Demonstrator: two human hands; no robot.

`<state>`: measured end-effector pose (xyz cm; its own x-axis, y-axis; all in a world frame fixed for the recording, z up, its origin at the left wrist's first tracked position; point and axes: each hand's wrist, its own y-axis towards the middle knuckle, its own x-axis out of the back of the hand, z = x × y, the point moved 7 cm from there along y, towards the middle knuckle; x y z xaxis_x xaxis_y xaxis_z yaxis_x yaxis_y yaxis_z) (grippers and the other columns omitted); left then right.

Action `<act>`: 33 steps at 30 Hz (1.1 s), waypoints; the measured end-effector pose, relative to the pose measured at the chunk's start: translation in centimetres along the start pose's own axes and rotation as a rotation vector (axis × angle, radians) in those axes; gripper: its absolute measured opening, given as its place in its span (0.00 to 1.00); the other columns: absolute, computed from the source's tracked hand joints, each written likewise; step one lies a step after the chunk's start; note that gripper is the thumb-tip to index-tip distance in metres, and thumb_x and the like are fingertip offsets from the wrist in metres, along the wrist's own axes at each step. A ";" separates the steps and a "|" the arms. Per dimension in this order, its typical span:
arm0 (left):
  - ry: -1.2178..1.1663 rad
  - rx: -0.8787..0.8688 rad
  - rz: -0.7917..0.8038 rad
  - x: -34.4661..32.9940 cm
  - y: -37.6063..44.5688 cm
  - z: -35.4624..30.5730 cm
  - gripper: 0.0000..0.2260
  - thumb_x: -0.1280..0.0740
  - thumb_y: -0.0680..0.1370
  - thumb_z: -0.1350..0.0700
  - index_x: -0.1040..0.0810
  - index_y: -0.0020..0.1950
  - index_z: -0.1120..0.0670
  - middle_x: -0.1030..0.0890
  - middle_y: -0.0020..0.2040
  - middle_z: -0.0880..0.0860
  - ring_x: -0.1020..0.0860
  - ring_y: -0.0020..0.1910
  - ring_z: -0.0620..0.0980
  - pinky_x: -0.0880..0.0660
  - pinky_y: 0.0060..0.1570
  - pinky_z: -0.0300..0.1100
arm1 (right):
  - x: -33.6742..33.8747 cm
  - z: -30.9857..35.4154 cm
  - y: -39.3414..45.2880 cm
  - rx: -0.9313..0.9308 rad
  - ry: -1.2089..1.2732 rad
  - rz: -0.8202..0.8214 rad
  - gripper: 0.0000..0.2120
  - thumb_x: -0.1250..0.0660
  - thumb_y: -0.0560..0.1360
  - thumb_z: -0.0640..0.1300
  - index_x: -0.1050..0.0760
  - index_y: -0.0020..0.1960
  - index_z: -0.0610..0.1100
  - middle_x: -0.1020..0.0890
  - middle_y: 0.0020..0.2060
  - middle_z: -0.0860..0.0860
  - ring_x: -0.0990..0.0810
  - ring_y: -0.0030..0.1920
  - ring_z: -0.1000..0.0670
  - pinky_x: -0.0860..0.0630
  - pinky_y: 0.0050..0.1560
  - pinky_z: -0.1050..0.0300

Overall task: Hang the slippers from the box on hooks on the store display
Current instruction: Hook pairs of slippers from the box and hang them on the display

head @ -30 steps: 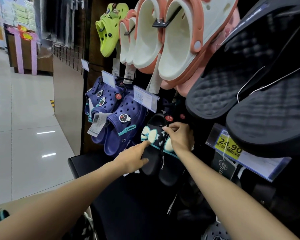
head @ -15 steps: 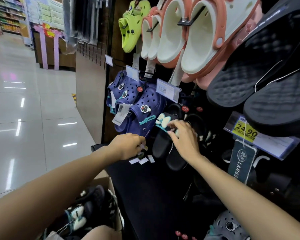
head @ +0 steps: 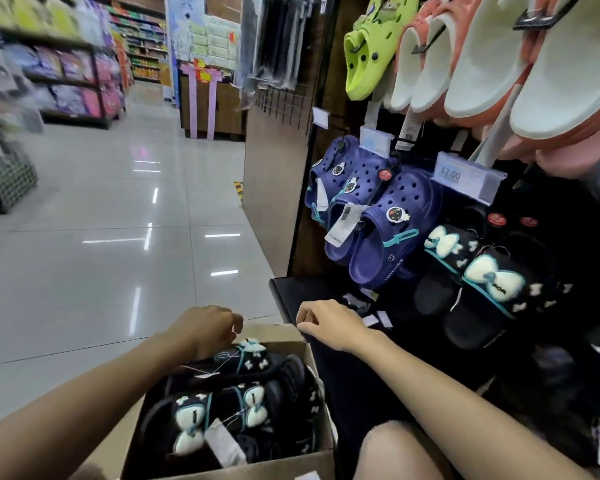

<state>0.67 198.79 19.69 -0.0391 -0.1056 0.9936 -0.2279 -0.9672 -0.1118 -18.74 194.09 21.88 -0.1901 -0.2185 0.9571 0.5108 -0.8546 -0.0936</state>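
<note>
our left hand [head: 207, 325] hangs over the box [head: 222, 471], fingers curled, pinching a thin white string above the slippers [head: 222, 407] packed inside. those slippers are black with pale bows and paper tags. our right hand [head: 329, 323] rests with loosely curled fingers on the dark ledge [head: 291, 289] of the display, holding nothing. just above, a black bow pair [head: 475, 282] hangs beside blue clogs [head: 371, 216], under a price tag [head: 461, 176].
</note>
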 end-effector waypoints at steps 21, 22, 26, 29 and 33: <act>-0.336 0.488 0.065 -14.3 5.3 11.8 0.28 0.40 0.78 0.35 0.37 0.66 0.55 0.27 0.64 0.58 0.26 0.62 0.61 0.28 0.54 0.51 | -19.8 -1.7 13.9 -0.364 0.111 0.278 0.31 0.39 0.77 0.65 0.30 0.70 0.43 0.22 0.63 0.44 0.23 0.63 0.41 0.29 0.51 0.50; -0.394 0.525 0.085 -14.9 5.6 11.9 0.30 0.39 0.77 0.33 0.37 0.67 0.55 0.28 0.65 0.59 0.26 0.63 0.61 0.28 0.54 0.52 | -20.4 -2.1 14.2 -0.395 0.122 0.295 0.33 0.40 0.77 0.67 0.30 0.70 0.42 0.22 0.64 0.44 0.23 0.63 0.41 0.29 0.51 0.51; -0.643 0.615 0.088 -16.9 6.8 12.0 0.37 0.33 0.73 0.33 0.38 0.73 0.56 0.32 0.69 0.60 0.30 0.67 0.62 0.31 0.60 0.50 | -22.8 -2.8 15.3 -0.484 0.208 0.358 0.43 0.39 0.69 0.75 0.30 0.70 0.44 0.21 0.63 0.44 0.23 0.64 0.41 0.28 0.55 0.50; -0.566 0.611 0.152 -17.6 7.2 12.2 0.42 0.38 0.70 0.26 0.36 0.73 0.53 0.33 0.68 0.61 0.32 0.68 0.62 0.33 0.65 0.51 | -24.0 -2.4 15.9 -0.502 0.293 0.365 0.52 0.40 0.59 0.81 0.30 0.70 0.47 0.21 0.64 0.45 0.24 0.64 0.41 0.27 0.59 0.49; -0.642 0.660 0.153 -18.6 7.3 12.7 0.42 0.35 0.65 0.24 0.33 0.69 0.51 0.35 0.66 0.60 0.32 0.67 0.62 0.30 0.63 0.52 | -24.6 -2.7 16.1 -0.559 0.354 0.362 0.55 0.35 0.57 0.80 0.31 0.72 0.44 0.23 0.65 0.45 0.24 0.64 0.42 0.26 0.63 0.48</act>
<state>12.12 190.73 0.58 0.5667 -0.1601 0.8082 0.3418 -0.8468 -0.4075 -8.07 184.45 -3.90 -0.3973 -0.5886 0.7040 0.1087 -0.7920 -0.6008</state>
